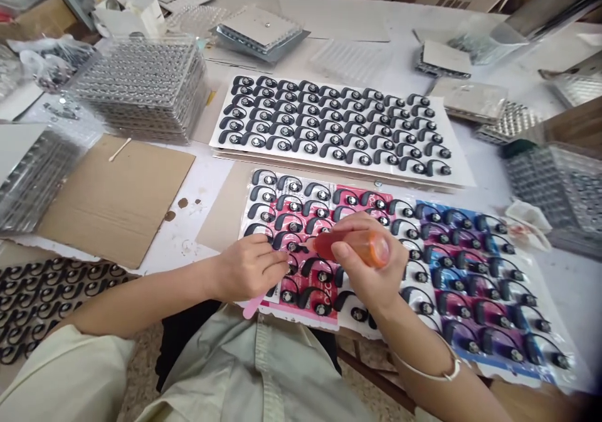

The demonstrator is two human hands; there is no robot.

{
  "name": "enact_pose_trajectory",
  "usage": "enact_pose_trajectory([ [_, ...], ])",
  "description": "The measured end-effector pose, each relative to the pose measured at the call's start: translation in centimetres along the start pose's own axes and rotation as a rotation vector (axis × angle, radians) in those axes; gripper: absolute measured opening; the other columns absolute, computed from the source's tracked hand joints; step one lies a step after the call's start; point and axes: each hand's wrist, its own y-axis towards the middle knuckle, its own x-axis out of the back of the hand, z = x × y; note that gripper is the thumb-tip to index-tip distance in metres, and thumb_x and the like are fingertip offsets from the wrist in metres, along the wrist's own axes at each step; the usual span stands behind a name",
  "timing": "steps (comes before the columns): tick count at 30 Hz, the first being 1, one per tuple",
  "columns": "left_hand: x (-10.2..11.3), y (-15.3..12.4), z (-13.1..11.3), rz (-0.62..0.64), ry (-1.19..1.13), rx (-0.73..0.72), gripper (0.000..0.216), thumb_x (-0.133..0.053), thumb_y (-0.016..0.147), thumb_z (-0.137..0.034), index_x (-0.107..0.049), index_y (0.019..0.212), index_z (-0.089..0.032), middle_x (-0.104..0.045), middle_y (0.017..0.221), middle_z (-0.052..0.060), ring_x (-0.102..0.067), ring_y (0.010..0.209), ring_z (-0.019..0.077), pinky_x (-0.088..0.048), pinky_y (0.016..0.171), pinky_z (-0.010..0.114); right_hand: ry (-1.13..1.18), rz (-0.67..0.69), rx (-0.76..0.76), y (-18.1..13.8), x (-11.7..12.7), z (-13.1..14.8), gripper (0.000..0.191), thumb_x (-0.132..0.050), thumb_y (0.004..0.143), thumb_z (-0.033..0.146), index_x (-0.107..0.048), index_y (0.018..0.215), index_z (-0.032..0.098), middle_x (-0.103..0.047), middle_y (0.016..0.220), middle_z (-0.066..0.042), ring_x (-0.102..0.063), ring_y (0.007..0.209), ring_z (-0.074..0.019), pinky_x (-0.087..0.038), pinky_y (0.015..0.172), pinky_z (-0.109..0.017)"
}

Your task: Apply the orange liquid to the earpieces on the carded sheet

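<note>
The right hand wraps its grip around a translucent orange-red plastic bottle, tip near a black hook-shaped piece just beyond the left hand, whose curled grip's contents cannot be told; this piece seems mid-work, with finished and remaining ones indistinguishable.

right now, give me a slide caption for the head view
Right hand holding an orange tool over rows of black hook-shaped parts, left hand close by.

Looks forward and steeply down from head height, close above the fingers near mid-view, taking in the lap at the bottom and the worktop receding toward the top.
</note>
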Motion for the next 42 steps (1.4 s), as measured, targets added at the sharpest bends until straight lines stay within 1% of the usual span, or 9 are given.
enact_pose_trajectory([
  [4,-0.08,0.00,-0.12,0.014,0.000,0.002,0.019,-0.049,0.089,-0.009,-0.065,0.079,-0.009,-0.073,0.082,0.010,-0.054,0.058,0.0150,-0.044,0.053,0.030,-0.034,0.033,0.013,0.04,-0.19,-0.23,0.015,-0.069,0.075,0.033,-0.063,0.082,0.021,-0.062,0.074,-0.001,-0.058,0.067,-0.0144,-0.047,0.063,-0.030],
  [11,-0.29,-0.27,-0.33,0.043,0.032,-0.001,0.018,-0.052,0.088,-0.010,-0.064,0.074,-0.011,-0.072,0.081,0.010,-0.055,0.059,0.0144,-0.045,0.057,0.030,-0.074,0.103,0.003,0.19,-0.52,-0.02,0.018,-0.071,0.073,0.035,-0.062,0.078,0.022,-0.063,0.070,-0.001,-0.058,0.063,-0.0154,-0.048,0.060,-0.031],
  [19,-0.30,-0.32,-0.40,0.055,0.054,0.001,0.021,-0.050,0.089,-0.011,-0.061,0.072,-0.013,-0.072,0.082,0.010,-0.056,0.058,0.0141,-0.045,0.058,0.029,-0.080,0.157,0.006,0.18,-0.90,-0.04,0.018,-0.072,0.072,0.034,-0.062,0.080,0.021,-0.064,0.071,-0.001,-0.060,0.062,-0.0154,-0.049,0.060,-0.031],
  [23,-0.22,-0.33,-0.45,0.052,0.060,0.002,0.019,-0.051,0.089,-0.012,-0.062,0.074,-0.013,-0.072,0.087,0.010,-0.055,0.058,0.0136,-0.045,0.058,0.029,-0.070,0.167,0.016,0.20,-0.93,0.09,0.016,-0.072,0.073,0.032,-0.062,0.081,0.022,-0.064,0.071,-0.001,-0.060,0.063,-0.0148,-0.049,0.061,-0.031],
  [31,-0.34,-0.42,-0.33,0.051,0.050,-0.002,0.020,-0.050,0.089,-0.011,-0.061,0.072,-0.012,-0.071,0.084,0.010,-0.054,0.056,0.0137,-0.043,0.057,0.030,-0.112,0.150,0.043,-0.05,-0.88,-0.09,0.018,-0.072,0.072,0.033,-0.062,0.082,0.022,-0.064,0.072,-0.002,-0.059,0.065,-0.0169,-0.049,0.062,-0.033],
  [36,-0.37,-0.48,-0.37,0.056,0.057,0.002,0.020,-0.051,0.089,-0.012,-0.060,0.072,-0.013,-0.071,0.086,0.010,-0.054,0.056,0.0135,-0.042,0.058,0.030,-0.110,0.160,0.076,-0.07,-0.91,-0.03,0.017,-0.072,0.072,0.032,-0.062,0.081,0.022,-0.063,0.071,-0.001,-0.058,0.064,-0.0159,-0.048,0.060,-0.032],
  [42,-0.39,-0.41,-0.41,0.054,0.040,0.004,0.019,-0.052,0.088,-0.011,-0.061,0.072,-0.011,-0.071,0.086,0.011,-0.053,0.056,0.0141,-0.042,0.057,0.031,-0.120,0.154,0.054,-0.12,-0.89,0.04,0.016,-0.071,0.073,0.033,-0.062,0.081,0.022,-0.063,0.071,-0.002,-0.058,0.064,-0.0168,-0.048,0.061,-0.033],
])
